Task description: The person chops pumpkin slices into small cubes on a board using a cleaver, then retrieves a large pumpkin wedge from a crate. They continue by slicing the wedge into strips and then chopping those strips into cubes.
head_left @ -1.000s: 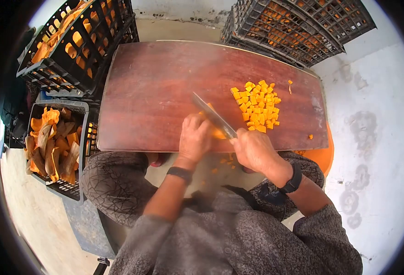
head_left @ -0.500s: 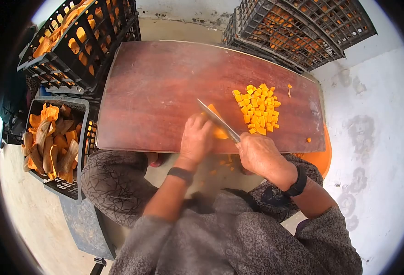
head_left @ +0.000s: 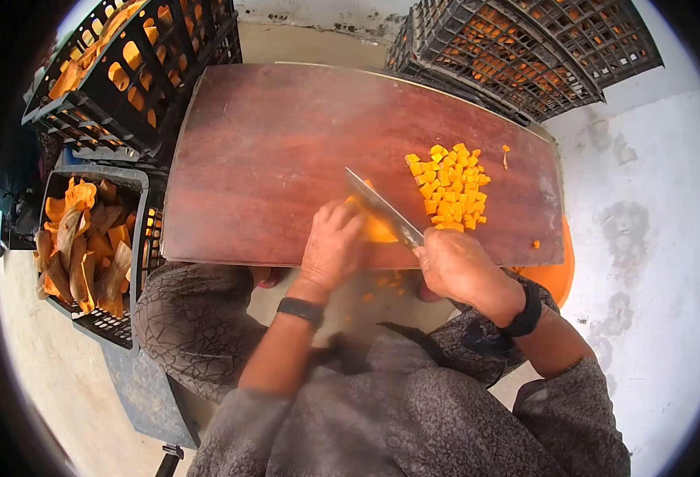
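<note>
My right hand (head_left: 463, 269) is wrapped round the handle of a knife (head_left: 384, 208), whose long blade slants up and left over an orange pumpkin piece (head_left: 380, 231). That piece lies near the front edge of the reddish-brown board (head_left: 270, 151), partly covered by the blade and my fingers. With its fingers bent, my left hand (head_left: 332, 245) grips the pumpkin piece from the left side; the fingertips are partly hidden and slightly blurred. To the right of the blade, a heap of small pumpkin cubes (head_left: 447, 184) is spread on the board.
A crate (head_left: 139, 318) of pumpkin peelings stands at the left, below a black crate (head_left: 115, 119) of orange pieces. More black crates (head_left: 517, 60) are stacked at the back right. An orange basin (head_left: 552, 274) shows under the board's right end, beside a white wall (head_left: 644, 199).
My left hand has shifted slightly left and toward me, showing more of the pumpkin piece. The knife has moved slightly right with my right hand. The cube heap looks the same.
</note>
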Tool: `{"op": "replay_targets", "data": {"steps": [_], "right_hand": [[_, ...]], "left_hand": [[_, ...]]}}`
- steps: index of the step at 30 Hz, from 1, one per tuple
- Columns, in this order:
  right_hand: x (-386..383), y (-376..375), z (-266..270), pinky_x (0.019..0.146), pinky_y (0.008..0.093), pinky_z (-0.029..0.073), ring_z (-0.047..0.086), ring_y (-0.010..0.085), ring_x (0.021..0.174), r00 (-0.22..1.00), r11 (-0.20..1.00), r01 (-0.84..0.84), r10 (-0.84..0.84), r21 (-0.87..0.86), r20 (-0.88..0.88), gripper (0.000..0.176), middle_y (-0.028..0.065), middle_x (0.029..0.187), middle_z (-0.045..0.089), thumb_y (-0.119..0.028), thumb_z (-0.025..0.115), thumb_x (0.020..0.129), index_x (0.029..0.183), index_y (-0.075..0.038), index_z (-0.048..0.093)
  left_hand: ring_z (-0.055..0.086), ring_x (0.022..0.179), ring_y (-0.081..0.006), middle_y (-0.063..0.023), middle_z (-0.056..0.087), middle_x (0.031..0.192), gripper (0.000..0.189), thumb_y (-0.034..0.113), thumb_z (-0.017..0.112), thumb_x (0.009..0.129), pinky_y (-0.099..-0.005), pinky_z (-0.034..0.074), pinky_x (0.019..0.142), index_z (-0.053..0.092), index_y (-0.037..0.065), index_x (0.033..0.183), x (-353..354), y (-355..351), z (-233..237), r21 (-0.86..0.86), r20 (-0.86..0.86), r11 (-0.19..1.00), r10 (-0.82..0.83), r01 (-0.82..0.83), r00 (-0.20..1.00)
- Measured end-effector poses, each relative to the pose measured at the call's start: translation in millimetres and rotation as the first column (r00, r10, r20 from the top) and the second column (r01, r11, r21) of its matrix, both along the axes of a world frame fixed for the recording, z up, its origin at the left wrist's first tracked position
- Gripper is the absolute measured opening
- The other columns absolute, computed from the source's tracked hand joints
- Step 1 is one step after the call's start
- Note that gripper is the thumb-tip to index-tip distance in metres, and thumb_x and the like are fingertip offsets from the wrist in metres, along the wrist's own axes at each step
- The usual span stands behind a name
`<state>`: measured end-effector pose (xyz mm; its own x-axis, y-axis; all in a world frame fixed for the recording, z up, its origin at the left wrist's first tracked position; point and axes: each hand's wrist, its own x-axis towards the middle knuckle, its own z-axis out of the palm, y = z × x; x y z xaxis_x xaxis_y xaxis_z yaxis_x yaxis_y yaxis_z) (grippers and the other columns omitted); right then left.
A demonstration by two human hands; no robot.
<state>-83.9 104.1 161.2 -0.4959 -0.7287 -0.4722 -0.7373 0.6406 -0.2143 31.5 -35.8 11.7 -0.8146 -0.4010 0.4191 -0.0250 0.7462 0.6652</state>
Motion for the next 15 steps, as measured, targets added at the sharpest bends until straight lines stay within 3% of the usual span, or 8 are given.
{"op": "replay_targets", "data": {"steps": [9,15], "right_hand": [[-5.6,7.9,-2.4,0.069,0.0494,0.050,0.063,0.0431,0.077,0.997,0.995,-0.073,0.073,-0.071,-0.005,0.018,0.0243,0.077,0.064,-0.014,0.058,0.089,0.086,0.003,0.059],[-1.0,3.3,1.6,0.068,0.0490,0.051,0.064,0.0428,0.074,0.999,0.999,-0.046,0.046,-0.001,-0.013,0.018,0.0259,0.075,0.064,-0.014,0.061,0.087,0.085,0.004,0.060]], "left_hand": [[0.050,0.110,-0.0359,-0.0098,0.057,0.108,0.026,0.001,0.071,0.071,-0.0459,0.042,0.097,0.063,0.006,0.095,-2.8,-4.2,-5.0,0.025,0.008,0.997,-0.069,0.068,0.998],[0.051,0.107,-0.0340,-0.0091,0.058,0.104,0.028,-0.001,0.073,0.069,-0.0434,0.044,0.094,0.064,0.007,0.095,-3.3,-6.4,-5.8,0.037,-0.023,0.997,-0.060,0.061,0.998]]}}
